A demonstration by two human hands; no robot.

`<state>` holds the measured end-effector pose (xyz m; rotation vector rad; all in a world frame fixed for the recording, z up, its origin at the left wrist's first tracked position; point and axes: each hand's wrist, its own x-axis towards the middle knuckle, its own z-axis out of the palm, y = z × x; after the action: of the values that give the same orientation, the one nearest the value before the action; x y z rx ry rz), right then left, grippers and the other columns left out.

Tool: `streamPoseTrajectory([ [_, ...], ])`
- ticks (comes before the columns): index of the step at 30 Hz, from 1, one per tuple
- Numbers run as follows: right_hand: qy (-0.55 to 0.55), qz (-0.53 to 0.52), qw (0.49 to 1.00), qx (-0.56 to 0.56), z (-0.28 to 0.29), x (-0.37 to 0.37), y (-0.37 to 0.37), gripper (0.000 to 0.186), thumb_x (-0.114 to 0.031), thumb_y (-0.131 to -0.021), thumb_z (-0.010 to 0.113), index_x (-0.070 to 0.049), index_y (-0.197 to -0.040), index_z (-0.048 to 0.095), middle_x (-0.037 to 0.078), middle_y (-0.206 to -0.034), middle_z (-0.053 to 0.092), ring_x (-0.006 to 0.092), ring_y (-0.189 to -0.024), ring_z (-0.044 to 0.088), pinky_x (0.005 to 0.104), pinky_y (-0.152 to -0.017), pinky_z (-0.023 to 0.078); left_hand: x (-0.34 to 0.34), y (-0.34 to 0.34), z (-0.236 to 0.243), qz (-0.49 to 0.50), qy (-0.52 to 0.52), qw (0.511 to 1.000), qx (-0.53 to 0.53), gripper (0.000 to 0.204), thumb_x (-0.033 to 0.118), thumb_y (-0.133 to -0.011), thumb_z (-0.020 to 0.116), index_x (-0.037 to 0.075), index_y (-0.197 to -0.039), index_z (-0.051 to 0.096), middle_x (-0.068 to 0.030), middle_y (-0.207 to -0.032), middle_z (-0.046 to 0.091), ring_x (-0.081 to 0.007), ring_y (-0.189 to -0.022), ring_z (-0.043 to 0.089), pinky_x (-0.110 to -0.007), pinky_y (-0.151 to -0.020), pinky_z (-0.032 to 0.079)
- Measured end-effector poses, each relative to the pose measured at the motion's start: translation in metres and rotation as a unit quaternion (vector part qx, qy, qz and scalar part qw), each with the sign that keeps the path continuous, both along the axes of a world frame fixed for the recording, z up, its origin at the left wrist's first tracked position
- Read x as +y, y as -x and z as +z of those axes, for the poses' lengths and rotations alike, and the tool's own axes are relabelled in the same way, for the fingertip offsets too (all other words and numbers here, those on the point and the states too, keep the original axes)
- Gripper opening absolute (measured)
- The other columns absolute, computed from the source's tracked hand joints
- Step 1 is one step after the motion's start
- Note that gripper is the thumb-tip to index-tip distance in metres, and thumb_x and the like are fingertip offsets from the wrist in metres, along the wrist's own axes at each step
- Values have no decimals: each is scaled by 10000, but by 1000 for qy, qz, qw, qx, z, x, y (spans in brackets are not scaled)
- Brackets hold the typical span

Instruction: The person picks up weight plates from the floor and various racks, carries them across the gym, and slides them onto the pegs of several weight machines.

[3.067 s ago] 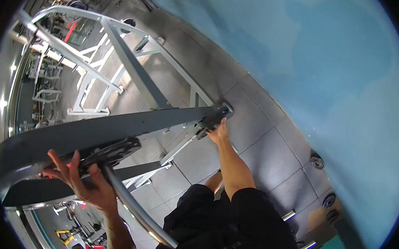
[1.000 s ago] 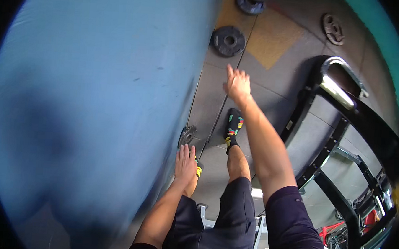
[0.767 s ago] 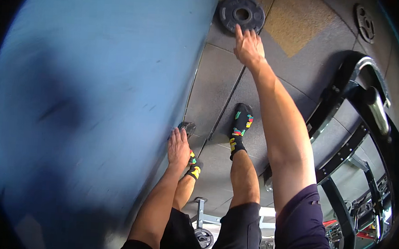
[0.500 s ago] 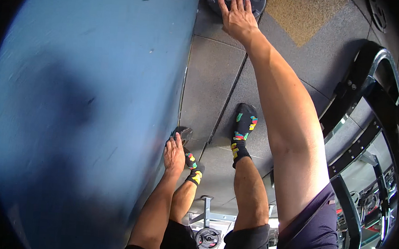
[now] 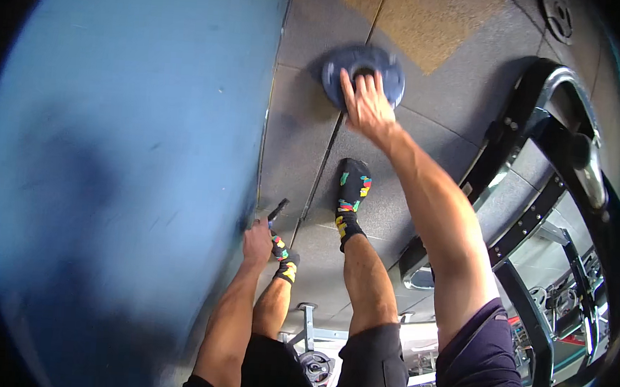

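The right hand [image 5: 366, 106] lies open, fingers spread over the round dark-grey iron weight plate [image 5: 363, 75] flat on the grey rubber floor [image 5: 409, 199], so hooking fingertips under its rim should lift it cleanly, while the left hand [image 5: 256, 241], loosely curled, touches the blue wall [image 5: 127, 168].

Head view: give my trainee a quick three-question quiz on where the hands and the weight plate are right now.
1. True or false: the right hand rests on the round weight plate.
2. Which is nearest the left hand? A) blue wall B) black machine frame C) tan floor tile
3. Fill in: the plate lies flat on the grey rubber ____.

Key: 1 true; 2 A, the blue wall; 3 floor.
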<state>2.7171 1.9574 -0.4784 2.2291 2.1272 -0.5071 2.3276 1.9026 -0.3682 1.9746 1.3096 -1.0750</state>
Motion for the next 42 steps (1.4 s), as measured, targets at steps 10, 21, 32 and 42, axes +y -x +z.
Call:
streamPoseTrajectory([
  [10, -40, -670, 513, 536, 260, -152, 53, 442, -30, -770, 616, 4, -1211, 611, 105, -1022, 685, 199, -933, 650, 325, -858, 508, 18, -104, 272, 121, -120, 962, -212, 411, 220, -867, 664, -76, -1140, 587, -292, -958, 660, -471, -878, 636, -507, -783, 503],
  [21, -145, -712, 482, 490, 610, -257, 152, 354, -140, -854, 733, -3, -1165, 635, 78, -1032, 696, 149, -923, 627, 314, -839, 506, 44, -118, 411, -54, -43, 951, -303, 401, 222, -789, 740, -40, -1064, 613, -259, -971, 681, -430, -919, 660, -473, -806, 526],
  [32, -321, -625, 127, 700, 807, -377, 255, 391, -267, -954, 650, 6, -1226, 579, 121, -1104, 674, 202, -987, 654, 387, -871, 552, -36, -156, 626, -132, 206, 855, -457, 397, 372, -896, 691, -20, -869, 632, -68, -629, 572, -135, -603, 480, -340, -571, 426],
  [42, -557, -582, 179, 565, 884, -457, 308, 476, -350, -1025, 479, 22, -1323, 483, 155, -1216, 614, 257, -1063, 631, 395, -931, 528, -154, -147, 786, -43, 396, 674, -622, 507, 442, -951, 620, -42, -1103, 616, 41, -867, 578, -58, -765, 461, -220, -679, 382],
])
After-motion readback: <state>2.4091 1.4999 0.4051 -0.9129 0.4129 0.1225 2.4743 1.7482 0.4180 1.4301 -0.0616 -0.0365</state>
